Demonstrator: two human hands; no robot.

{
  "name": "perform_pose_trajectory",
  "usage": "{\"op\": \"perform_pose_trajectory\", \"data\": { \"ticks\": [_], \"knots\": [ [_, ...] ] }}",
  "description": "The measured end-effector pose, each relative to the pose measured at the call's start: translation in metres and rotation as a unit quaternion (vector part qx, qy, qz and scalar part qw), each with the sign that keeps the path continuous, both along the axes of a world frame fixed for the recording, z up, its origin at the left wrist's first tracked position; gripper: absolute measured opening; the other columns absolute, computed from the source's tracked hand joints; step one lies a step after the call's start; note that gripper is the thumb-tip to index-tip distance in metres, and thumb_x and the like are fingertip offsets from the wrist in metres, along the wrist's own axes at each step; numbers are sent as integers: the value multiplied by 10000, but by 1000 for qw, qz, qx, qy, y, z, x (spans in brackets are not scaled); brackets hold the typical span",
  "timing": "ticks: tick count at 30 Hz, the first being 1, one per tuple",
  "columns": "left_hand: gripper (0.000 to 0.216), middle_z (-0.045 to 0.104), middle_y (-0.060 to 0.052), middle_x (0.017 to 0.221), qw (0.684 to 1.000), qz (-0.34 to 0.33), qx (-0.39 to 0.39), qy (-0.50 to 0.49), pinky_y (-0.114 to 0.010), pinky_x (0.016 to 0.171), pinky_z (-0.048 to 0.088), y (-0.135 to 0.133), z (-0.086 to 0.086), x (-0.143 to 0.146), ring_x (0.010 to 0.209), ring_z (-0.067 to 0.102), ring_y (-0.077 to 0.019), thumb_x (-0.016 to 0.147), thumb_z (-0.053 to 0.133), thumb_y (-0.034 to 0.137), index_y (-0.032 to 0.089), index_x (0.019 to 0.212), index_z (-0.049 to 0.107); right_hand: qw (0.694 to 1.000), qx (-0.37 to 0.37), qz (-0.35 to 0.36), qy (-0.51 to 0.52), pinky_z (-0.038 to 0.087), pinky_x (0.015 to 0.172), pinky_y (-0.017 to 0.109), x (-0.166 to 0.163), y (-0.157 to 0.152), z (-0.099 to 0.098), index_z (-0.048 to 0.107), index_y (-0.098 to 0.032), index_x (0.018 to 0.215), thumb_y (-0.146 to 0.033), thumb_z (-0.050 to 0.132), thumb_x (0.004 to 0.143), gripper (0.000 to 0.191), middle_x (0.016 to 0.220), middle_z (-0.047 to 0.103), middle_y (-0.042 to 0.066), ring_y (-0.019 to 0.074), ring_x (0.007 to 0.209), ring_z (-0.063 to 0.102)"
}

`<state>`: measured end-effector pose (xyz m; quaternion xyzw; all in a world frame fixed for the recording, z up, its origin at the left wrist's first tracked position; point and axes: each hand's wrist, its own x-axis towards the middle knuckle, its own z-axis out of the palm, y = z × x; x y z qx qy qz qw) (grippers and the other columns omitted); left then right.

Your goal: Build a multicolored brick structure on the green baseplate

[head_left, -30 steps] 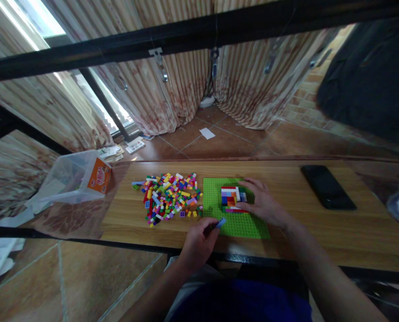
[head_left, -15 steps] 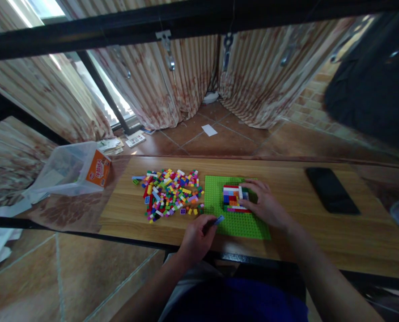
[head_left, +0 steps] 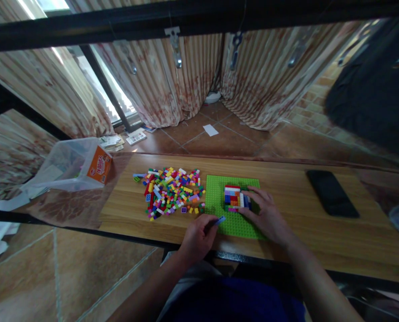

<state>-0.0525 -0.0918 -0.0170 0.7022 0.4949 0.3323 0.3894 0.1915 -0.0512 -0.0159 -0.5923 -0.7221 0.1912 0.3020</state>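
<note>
My left hand (head_left: 199,237) is closed at the near edge of a green baseplate (head_left: 214,185), with a light blue brick (head_left: 220,220) pinched between thumb and fingers. On the plate stands a low build of coloured bricks (head_left: 232,198), with red, white, blue and orange showing. A long white brick (head_left: 242,200) lies across it towards the right. My right hand (head_left: 266,214) reaches over the right side of the build with fingers apart, the thumb at its near corner and the fingertips by its far side. The palm hides part of the plate.
Left of the plate a heap of loose bricks (head_left: 172,190) spreads over the wooden table (head_left: 125,210). A black phone (head_left: 332,192) lies on the right. Beyond the left end stands a clear plastic bin (head_left: 72,161) with an orange label.
My right fingers have come off the ends of the white brick and spread slightly to the right and nearer. My left hand keeps its hold on the light blue brick. The view has shifted slightly.
</note>
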Motion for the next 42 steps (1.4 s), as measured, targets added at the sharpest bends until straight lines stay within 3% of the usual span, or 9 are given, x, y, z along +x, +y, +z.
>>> {"op": "perform_pose_trajectory", "data": {
  "ticks": [28, 42],
  "knots": [
    [155, 702, -63, 960, 1000, -2, 4, 0, -302, 827, 503, 0, 1, 1, 880, 645, -180, 893, 548, 181, 182, 1011, 650, 999, -17, 32, 8, 384, 1082, 554, 10, -6, -1, 627, -313, 1226, -448, 657, 813, 435, 1400, 480, 75, 316, 1286, 469],
    [155, 696, -63, 936, 1000, -3, 14, 0, -298, 813, 500, -1, 3, 3, 876, 641, -180, 892, 541, 146, 164, 1010, 638, 1000, 13, 20, 18, 442, 1042, 517, 9, -6, -7, 623, -320, 1243, -478, 658, 823, 451, 1372, 505, 76, 297, 1255, 510]
  ]
}}
